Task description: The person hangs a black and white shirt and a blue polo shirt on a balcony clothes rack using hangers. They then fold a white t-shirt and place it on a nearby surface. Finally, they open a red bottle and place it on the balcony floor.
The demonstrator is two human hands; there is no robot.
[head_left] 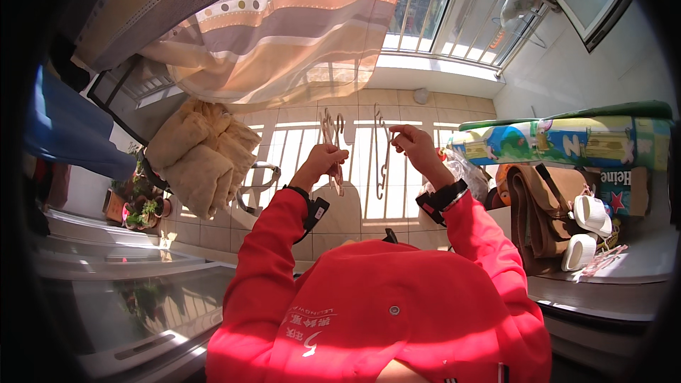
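Both my hands are raised in front of me above the sunlit tiled floor. In my left hand point(325, 161) a bunch of thin clothes hangers point(328, 124) is gripped, pinkish and hanging edge-on, with ends showing above and below the fist. My right hand point(420, 150) is closed in a pinch at the side of a single slim hanger point(380, 188), which hangs upright between my two hands. The fingertips meet this hanger near its upper part. A gap separates it from the bunch on the left.
A patterned curtain point(284, 35) hangs ahead. Beige bedding point(202, 149) is piled on a chair at left, near potted plants point(145, 209). At right lie a rolled colourful mat point(560, 140), a brown bag point(532, 220) and white slippers point(592, 214). A metal railing point(454, 57) fronts the window.
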